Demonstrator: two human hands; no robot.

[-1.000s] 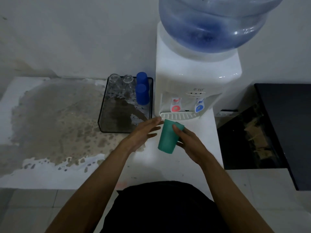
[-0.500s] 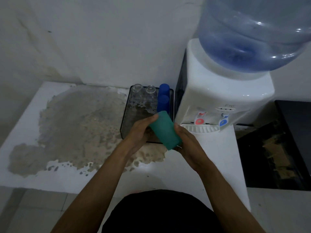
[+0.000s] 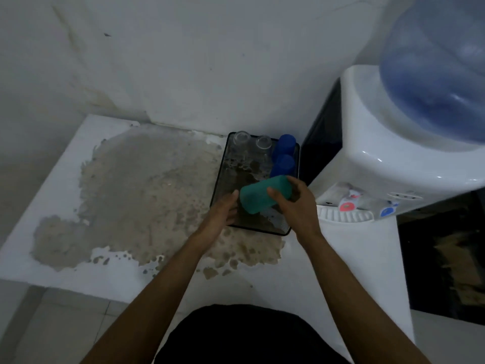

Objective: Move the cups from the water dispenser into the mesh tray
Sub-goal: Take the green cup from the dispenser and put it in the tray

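A green cup (image 3: 258, 197) lies almost on its side above the near part of the black mesh tray (image 3: 220, 177). My right hand (image 3: 296, 206) grips its right end, thumb across the front. My left hand (image 3: 223, 210) touches the cup's left end with its fingertips. In the tray's far end stand two clear glasses (image 3: 241, 139) (image 3: 263, 143) and two blue cups (image 3: 286, 144) (image 3: 283, 165), all upside down. The white water dispenser (image 3: 380, 164) stands right of the tray, its drip grille (image 3: 343, 215) bare.
A large blue water bottle (image 3: 435, 67) sits on top of the dispenser. The white counter (image 3: 65, 166) carries a wide brownish stain (image 3: 147, 195) left of the tray. A wall rises directly behind. Dark furniture (image 3: 446, 258) stands at the right.
Both hands carried the green cup left, away from the dispenser and over the tray, tilting it from near upright to almost sideways. The view swung left.
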